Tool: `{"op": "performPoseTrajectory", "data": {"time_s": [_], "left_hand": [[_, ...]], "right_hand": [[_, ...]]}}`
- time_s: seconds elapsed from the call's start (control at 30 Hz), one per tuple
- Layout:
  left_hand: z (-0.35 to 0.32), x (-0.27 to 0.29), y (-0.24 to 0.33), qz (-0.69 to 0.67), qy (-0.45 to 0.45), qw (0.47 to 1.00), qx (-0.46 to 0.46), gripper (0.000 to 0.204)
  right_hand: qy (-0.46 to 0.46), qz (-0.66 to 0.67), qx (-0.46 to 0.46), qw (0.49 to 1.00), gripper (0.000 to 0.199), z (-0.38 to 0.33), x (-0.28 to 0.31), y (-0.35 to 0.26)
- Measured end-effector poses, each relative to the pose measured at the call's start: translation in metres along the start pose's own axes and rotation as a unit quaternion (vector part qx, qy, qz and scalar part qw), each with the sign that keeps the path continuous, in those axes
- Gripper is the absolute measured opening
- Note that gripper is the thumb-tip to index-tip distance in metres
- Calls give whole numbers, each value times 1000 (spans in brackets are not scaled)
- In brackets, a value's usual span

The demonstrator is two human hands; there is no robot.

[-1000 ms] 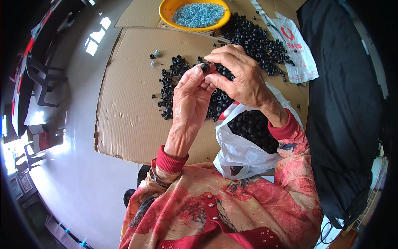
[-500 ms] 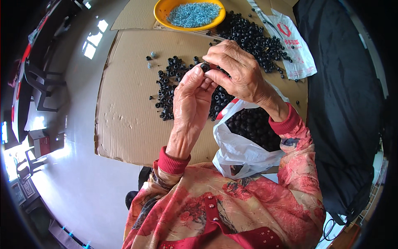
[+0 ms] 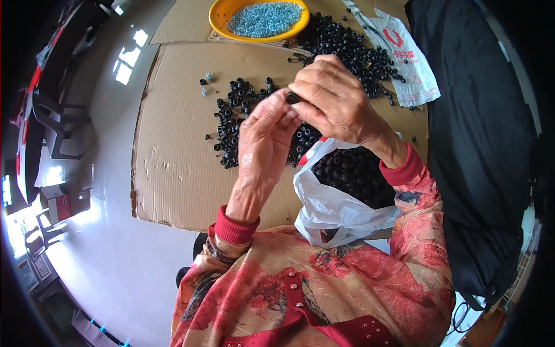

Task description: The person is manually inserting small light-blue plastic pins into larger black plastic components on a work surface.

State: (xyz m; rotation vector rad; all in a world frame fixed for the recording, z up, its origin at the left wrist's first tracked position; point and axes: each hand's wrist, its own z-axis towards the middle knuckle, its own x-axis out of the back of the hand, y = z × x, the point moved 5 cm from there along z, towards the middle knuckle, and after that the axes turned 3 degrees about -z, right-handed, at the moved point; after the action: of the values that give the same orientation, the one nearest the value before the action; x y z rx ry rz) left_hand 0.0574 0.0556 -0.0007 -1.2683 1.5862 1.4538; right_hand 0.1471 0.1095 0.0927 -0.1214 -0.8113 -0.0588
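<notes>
A small round black part point(image 3: 292, 98) is pinched between the fingertips of both hands, above the cardboard. My left hand point(image 3: 266, 124) grips it from the left with thumb and fingers. From the right, my right hand point(image 3: 332, 101) closes on it, its curled fingers hiding much of the part. Beneath the hands lie loose black hollow parts point(image 3: 231, 115) in a scattered heap. Close under my right forearm, a white plastic bag point(image 3: 324, 211) lies open, full of black rounded pieces point(image 3: 352, 173).
At the far edge stands a yellow bowl point(image 3: 217, 20) of small clear-blue springs or beads. More black balls point(image 3: 347, 52) spread beside a flattened white bag point(image 3: 419, 87). Cardboard point(image 3: 173, 139) covers the work surface. A black cloth-covered object point(image 3: 474, 144) borders it on the right.
My right hand has turned slightly over the black part, its fingers curling closer. Both hands stay together in nearly the same place. The view has shifted a little.
</notes>
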Motion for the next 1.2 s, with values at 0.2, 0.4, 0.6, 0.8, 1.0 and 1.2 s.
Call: {"op": "performPoseTrajectory", "data": {"time_s": [0.2, 0.4, 0.6, 0.8, 1.0, 1.2], "left_hand": [[4, 37, 32, 37, 32, 998, -35, 27], [7, 46, 45, 61, 57, 994, -67, 20], [5, 57, 46, 66, 81, 992, -74, 19], [12, 66, 38, 64, 87, 993, -46, 17], [12, 72, 38, 71, 103, 991, -40, 18], [15, 62, 32, 83, 99, 991, -37, 20]], "right_hand": [[-160, 84, -95, 979, 21, -15, 55, -3], [-225, 107, -120, 961, 26, -28, 68, -2], [-232, 90, -93, 964, 12, 3, -1, 52], [-342, 96, -93, 930, 21, -26, -118, 104], [-336, 35, -35, 941, 23, -35, -148, 107], [-275, 302, -316, 856, 19, -26, -115, 108]]}}
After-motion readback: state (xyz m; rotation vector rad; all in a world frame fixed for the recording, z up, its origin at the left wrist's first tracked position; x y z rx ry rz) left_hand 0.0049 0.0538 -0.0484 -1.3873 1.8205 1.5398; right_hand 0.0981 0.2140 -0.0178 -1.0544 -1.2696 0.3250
